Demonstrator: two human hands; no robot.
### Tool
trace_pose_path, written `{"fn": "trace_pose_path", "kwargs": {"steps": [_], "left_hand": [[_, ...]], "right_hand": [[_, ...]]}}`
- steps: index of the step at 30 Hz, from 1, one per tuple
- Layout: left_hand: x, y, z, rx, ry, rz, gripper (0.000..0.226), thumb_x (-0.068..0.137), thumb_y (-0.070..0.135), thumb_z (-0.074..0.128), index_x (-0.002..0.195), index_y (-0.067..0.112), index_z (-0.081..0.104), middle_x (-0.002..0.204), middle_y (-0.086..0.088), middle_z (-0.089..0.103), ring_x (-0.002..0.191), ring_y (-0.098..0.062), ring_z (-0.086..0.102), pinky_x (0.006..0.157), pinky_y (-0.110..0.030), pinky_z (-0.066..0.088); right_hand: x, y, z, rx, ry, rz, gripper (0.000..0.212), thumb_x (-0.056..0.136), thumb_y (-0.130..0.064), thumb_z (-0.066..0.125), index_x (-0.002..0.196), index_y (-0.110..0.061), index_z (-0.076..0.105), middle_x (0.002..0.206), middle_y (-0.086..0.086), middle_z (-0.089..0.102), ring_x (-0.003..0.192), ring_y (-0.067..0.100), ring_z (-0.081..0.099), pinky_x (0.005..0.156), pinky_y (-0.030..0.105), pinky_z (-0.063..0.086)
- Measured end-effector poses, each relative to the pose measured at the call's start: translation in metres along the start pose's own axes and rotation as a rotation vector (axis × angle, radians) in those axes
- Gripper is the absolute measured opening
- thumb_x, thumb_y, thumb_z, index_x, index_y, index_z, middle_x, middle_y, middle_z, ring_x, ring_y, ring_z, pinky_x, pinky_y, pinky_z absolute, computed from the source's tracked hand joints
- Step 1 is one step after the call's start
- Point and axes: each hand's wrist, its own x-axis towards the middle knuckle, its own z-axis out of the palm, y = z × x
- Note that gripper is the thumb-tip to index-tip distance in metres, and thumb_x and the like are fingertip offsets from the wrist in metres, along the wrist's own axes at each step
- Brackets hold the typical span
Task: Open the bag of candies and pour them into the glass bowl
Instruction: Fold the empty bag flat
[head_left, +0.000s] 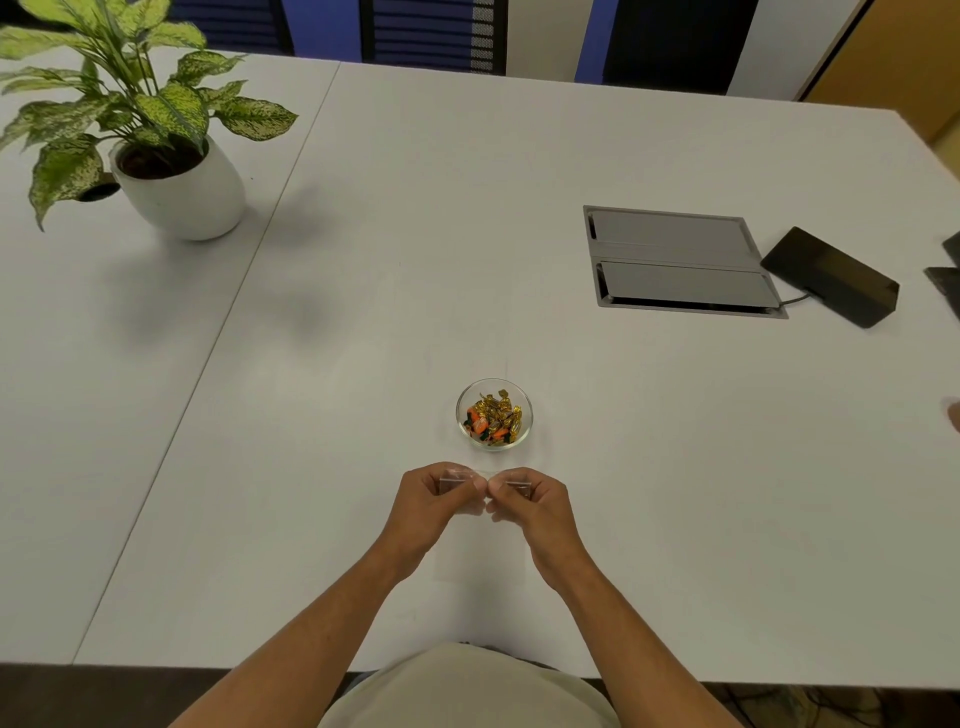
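Candies (493, 415) already fill the glass bowl (524, 400) near the table's front edge; left hand (434, 493) and right hand (530, 499) pinch the limp, light, seemingly empty clear bag's (480, 545) top edge.

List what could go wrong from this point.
1. The clear plastic bag looks empty and barely shows against the white table; the left hand and right hand could lose track of it.
2. The glass bowl of wrapped candies sits just beyond the knuckles, so a forward move could knock it.
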Motion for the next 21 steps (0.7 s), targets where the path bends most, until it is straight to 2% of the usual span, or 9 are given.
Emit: {"fn": "trace_pose_path", "kwargs": {"steps": [13,21], "left_hand": [[0.0009,-0.0043,0.0035,0.054,0.069,-0.014,0.009,0.088,0.014,0.068,0.084,0.014,0.077,0.076,-0.005,0.077,0.071,-0.019,0.072,0.069,-0.027,0.059],[0.0014,-0.0093,-0.0034,-0.048,0.018,-0.066,0.013,0.088,0.017,0.069,0.093,0.009,0.078,0.087,-0.014,0.078,0.081,-0.028,0.075,0.07,-0.031,0.061]], "right_hand": [[-0.0004,0.0022,0.0002,0.004,-0.018,0.019,0.007,0.088,-0.012,0.07,0.086,-0.014,0.077,0.078,0.004,0.077,0.068,0.017,0.07,0.066,0.029,0.059],[-0.0003,0.0038,-0.0053,0.058,0.025,0.069,0.008,0.086,-0.017,0.074,0.087,-0.01,0.078,0.079,0.008,0.077,0.067,0.019,0.069,0.064,0.028,0.056]]}}
